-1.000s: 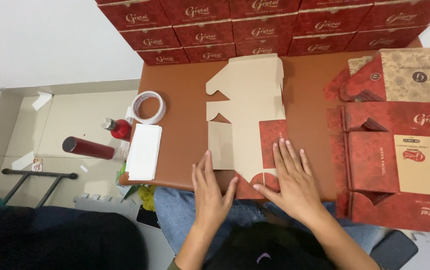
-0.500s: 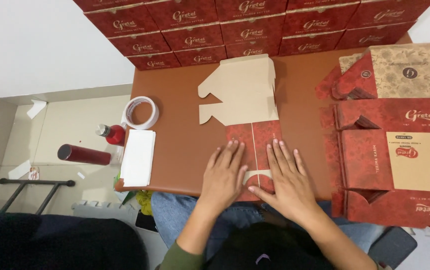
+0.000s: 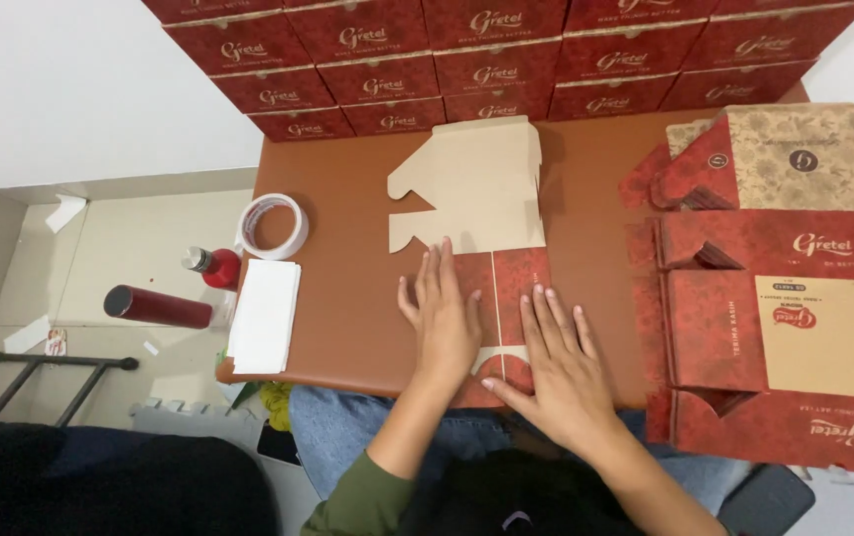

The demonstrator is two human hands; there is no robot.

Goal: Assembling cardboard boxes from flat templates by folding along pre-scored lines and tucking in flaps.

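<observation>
A flat die-cut carton blank (image 3: 481,199) lies on the brown table (image 3: 347,298), plain tan side up at the far end, its near part folded over to show the red patterned side (image 3: 518,273). My left hand (image 3: 444,318) presses flat on the left half of that red fold, fingers spread and pointing away from me. Beside it, my right hand (image 3: 561,362) lies flat on the right half, thumb near the table's front edge. Neither hand grips anything.
Stacks of flat red blanks (image 3: 774,318) fill the table's right side. Assembled red boxes (image 3: 506,69) line the far edge. A tape roll (image 3: 273,226) and a white paper stack (image 3: 265,316) sit at the left edge. A red bottle (image 3: 210,266) and dark red tube (image 3: 154,307) lie on the floor.
My left hand has slid from the table's front edge up onto the red fold. The right hand stays pressed down, and the folded part lies flatter.
</observation>
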